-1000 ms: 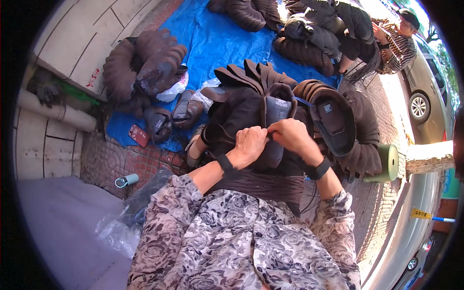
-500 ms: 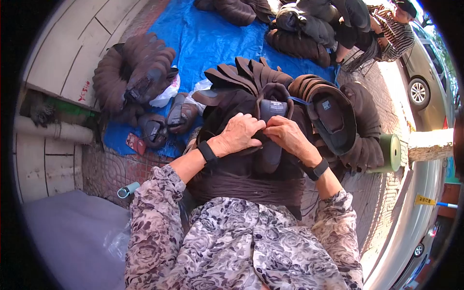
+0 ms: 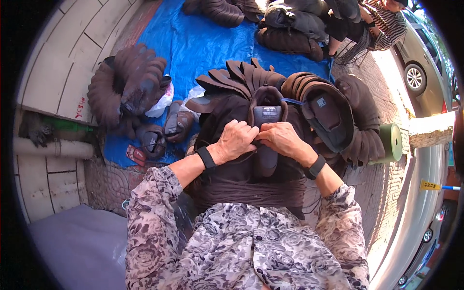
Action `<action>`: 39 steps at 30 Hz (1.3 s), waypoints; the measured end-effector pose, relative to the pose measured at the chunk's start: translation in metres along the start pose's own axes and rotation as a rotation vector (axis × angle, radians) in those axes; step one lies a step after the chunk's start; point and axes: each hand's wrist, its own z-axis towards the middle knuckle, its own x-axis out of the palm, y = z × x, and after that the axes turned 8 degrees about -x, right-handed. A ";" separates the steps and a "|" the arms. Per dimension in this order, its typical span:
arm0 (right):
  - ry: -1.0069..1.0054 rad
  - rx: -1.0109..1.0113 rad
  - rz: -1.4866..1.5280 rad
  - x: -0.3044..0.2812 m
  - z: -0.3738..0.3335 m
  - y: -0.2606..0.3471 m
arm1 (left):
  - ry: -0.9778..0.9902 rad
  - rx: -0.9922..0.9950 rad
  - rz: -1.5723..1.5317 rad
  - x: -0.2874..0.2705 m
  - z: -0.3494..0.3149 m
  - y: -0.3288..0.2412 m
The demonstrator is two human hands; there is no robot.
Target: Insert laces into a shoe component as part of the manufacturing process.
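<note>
A dark brown shoe upper [image 3: 268,94] lies in front of me, its grey tongue label showing and its lower end pointing at me. Over its middle, my left hand [image 3: 235,141] and my right hand [image 3: 286,141] meet with bent, pinched fingertips. Whatever sits between those fingers is too small or hidden to make out. Beneath them a dark cloth covers my lap. Just beyond, a fanned bundle of brown uppers [image 3: 249,77] spreads out, and at the right a second stacked bundle [image 3: 328,113] curves away. A blue tie [image 3: 293,102] runs between the upper and that right bundle.
More coiled bundles [image 3: 128,87] rest at the left and far side of a blue tarp [image 3: 193,46]. A green cylinder [image 3: 390,143] stands at the right near a tree trunk [image 3: 430,129]. Another person [image 3: 386,29] sits at the far right, before a parked car [image 3: 418,58].
My view has shifted slightly, so the scene sits a little differently. Both hands stay together at the shoe upper, with the right fingers drawn slightly closer to the left.
</note>
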 end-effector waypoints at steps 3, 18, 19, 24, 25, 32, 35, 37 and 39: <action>0.022 -0.006 -0.016 0.001 0.002 0.000 | -0.010 -0.033 -0.027 0.000 -0.002 -0.001; 0.003 -0.215 0.061 0.009 0.000 -0.016 | -0.014 -0.091 -0.114 -0.001 0.001 0.000; -0.038 -0.287 0.000 0.010 -0.001 -0.015 | 0.003 -0.086 -0.097 -0.003 0.001 0.000; -0.162 -0.362 -0.273 -0.032 0.004 -0.028 | 0.189 -0.133 -0.117 -0.026 0.000 0.000; -0.253 -0.222 -0.383 -0.055 -0.006 -0.036 | 0.059 -0.088 -0.212 -0.029 0.007 -0.002; -0.577 0.133 0.069 -0.064 -0.012 -0.039 | -0.034 0.066 -0.368 -0.008 0.039 -0.023; -0.595 0.181 0.245 -0.049 -0.030 -0.039 | -0.179 -0.112 -0.382 -0.007 0.040 -0.031; -0.657 0.313 0.503 -0.044 -0.039 -0.038 | -0.235 -0.189 -0.457 -0.012 0.043 -0.037; -0.709 0.355 0.747 -0.049 -0.045 -0.044 | -0.315 -0.219 -0.492 -0.013 0.049 -0.040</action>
